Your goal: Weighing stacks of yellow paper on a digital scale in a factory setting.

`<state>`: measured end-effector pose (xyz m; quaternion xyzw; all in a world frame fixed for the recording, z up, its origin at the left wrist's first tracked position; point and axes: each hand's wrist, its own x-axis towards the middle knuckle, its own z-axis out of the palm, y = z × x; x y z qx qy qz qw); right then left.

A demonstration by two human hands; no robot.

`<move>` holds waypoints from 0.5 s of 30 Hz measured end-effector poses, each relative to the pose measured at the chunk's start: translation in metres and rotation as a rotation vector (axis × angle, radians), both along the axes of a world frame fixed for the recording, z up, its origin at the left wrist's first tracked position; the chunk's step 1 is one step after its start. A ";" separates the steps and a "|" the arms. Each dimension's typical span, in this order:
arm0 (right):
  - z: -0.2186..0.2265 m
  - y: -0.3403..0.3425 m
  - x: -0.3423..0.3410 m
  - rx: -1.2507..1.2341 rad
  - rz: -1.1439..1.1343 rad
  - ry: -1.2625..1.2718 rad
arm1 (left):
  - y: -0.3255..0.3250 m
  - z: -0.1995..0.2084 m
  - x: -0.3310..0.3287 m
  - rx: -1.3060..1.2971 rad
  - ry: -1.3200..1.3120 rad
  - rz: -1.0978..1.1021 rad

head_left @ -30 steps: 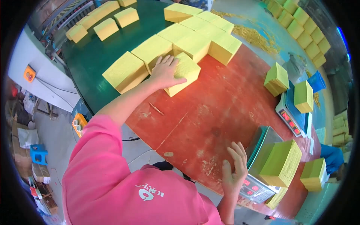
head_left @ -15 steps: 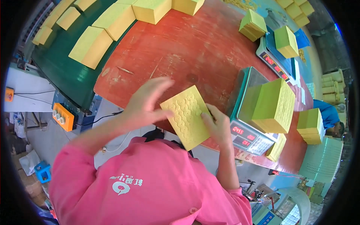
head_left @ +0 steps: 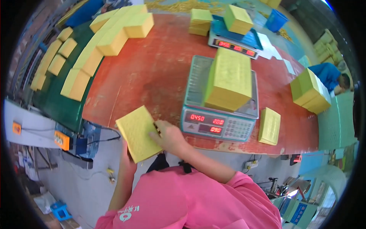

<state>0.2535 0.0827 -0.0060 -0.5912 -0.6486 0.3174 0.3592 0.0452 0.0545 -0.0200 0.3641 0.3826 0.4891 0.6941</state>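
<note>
A flat rectangular stack of yellow paper (head_left: 138,133) is held tilted between my hands at the table's near left edge. My left hand (head_left: 128,155) grips its lower left side, with most of the fingers hidden behind it. On the right edge, my right hand (head_left: 169,136) is closed on the stack; a small dark banded item shows by its fingers, too small to name. To the right of that hand, a digital scale (head_left: 221,123) with lit red figures bears a tall block of yellow paper (head_left: 228,78). Beside the scale lies a thinner yellow stack (head_left: 270,126).
Behind stands a second scale (head_left: 234,47) carrying another yellow block (head_left: 238,19), with a blue bucket (head_left: 276,20) beyond. Yellow blocks line the green conveyor belt (head_left: 53,107) at left. A person in blue (head_left: 326,74) is at the far right, past a yellow stack (head_left: 310,91).
My left hand, which was spread at the stack's upper left, now grips its lower left side. The stack has moved left, showing a plainer face instead of the embossed one. My view has turned.
</note>
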 end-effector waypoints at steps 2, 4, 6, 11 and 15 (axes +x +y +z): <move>-0.002 -0.014 0.008 -0.017 -0.003 0.019 | -0.017 0.009 0.003 -0.079 0.107 0.018; -0.002 -0.026 0.013 -0.064 0.017 0.100 | -0.028 0.012 0.003 -0.183 0.035 0.028; 0.001 -0.034 0.022 -0.096 0.007 0.143 | -0.029 0.016 0.006 -0.294 -0.030 0.039; 0.004 -0.043 0.040 -0.162 0.002 0.317 | -0.009 0.013 0.014 -0.184 0.047 -0.016; 0.033 -0.063 0.076 -0.169 -0.066 0.477 | 0.007 0.030 0.011 -0.406 -0.193 -0.024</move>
